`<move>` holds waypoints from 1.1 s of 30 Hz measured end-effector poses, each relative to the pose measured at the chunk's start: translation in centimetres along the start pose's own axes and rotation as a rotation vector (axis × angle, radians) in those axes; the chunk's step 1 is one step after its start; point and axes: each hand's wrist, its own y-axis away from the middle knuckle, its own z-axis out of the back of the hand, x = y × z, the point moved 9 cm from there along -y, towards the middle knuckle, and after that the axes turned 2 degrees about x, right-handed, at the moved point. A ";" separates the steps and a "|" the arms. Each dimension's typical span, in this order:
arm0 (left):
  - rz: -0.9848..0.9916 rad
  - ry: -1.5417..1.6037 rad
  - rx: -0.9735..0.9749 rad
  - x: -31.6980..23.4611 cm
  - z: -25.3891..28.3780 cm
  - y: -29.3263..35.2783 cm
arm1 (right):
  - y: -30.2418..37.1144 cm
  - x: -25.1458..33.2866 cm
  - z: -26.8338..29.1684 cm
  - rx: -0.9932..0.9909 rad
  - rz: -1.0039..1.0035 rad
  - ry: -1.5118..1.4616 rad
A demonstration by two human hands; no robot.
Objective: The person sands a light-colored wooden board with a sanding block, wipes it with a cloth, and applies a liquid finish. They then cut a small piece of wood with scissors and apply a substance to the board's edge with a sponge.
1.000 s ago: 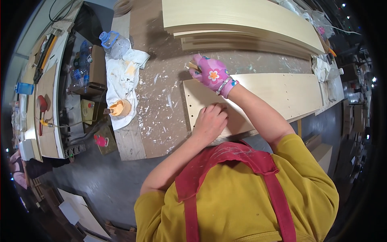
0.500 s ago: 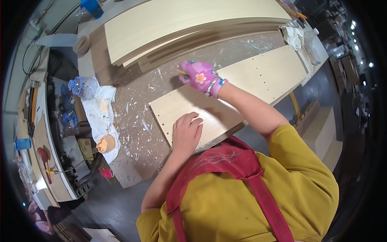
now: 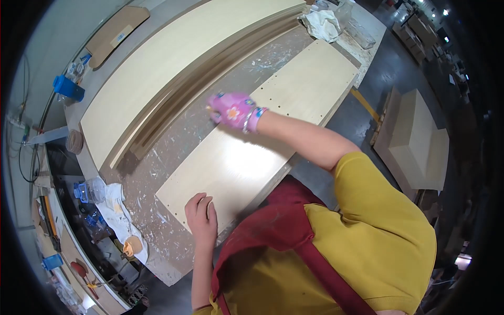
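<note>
A long pale wooden board [image 3: 226, 176] with small dark holes near its ends lies slantwise on a paint-spattered worktable [image 3: 165, 226]. My right hand [image 3: 231, 111], in a pink flowered glove, is over the board's far long edge. Its fingers are closed round a small tan thing, mostly hidden by the glove. My bare left hand [image 3: 201, 216] rests on the board's near left end, palm down, fingers stretched out and slightly apart.
Beyond the board lies a stack of pale panels [image 3: 173, 58]. At left are a white cloth [image 3: 118, 210], a clear bottle [image 3: 93, 190] and an orange-filled cup [image 3: 132, 245]. A crumpled white rag [image 3: 321, 25] sits at the far right; boxy wooden pieces [image 3: 415, 142] stand on the floor.
The view has turned, so the table appears more slanted. My right hand has moved along the board's far edge toward its right end. The left hand is closer to the left end.
</note>
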 end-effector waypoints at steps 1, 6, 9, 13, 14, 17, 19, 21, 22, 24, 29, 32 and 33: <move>0.023 -0.008 -0.007 0.0 0.0 0.0 | 0.2 -1.7 1.5 -0.065 -0.016 0.032; 0.035 -0.105 -0.014 -3.4 -1.3 -3.0 | 1.1 -10.6 6.4 -0.038 -0.073 0.115; -0.115 -0.183 0.033 -9.3 -5.2 -7.3 | 1.1 -11.7 6.5 0.051 -0.108 0.065; -0.124 -0.242 0.167 -12.9 -11.9 -10.7 | 0.8 -13.6 7.2 -0.009 0.024 0.001; -0.078 -0.254 0.201 -12.8 -13.2 -10.7 | 0.5 -14.8 7.7 0.001 0.036 -0.013; -0.069 -0.334 0.139 -12.4 -14.2 -10.2 | 0.5 -19.2 9.0 0.060 0.029 -0.044; -0.024 -0.338 0.153 -11.9 -14.4 -10.3 | 0.8 -21.8 10.9 0.149 0.016 -0.022; -0.016 -0.355 0.163 -12.1 -14.6 -10.6 | 1.0 -25.2 12.5 0.127 -0.003 -0.006; -0.012 -0.365 0.161 -12.1 -14.7 -10.6 | 1.2 -26.9 13.5 0.096 -0.005 0.014; -0.014 -0.383 0.157 -12.0 -14.9 -10.4 | 1.3 -30.8 14.8 0.068 -0.036 0.022; 0.018 -0.417 0.178 -12.2 -15.4 -10.2 | 1.6 -38.9 17.9 0.068 -0.166 0.116; 0.018 -0.436 0.186 -12.5 -15.4 -10.4 | 2.1 -43.3 19.2 -0.027 -0.207 0.112; 0.009 -0.444 0.183 -12.7 -15.4 -10.5 | 2.3 -44.3 20.0 -0.073 -0.192 0.129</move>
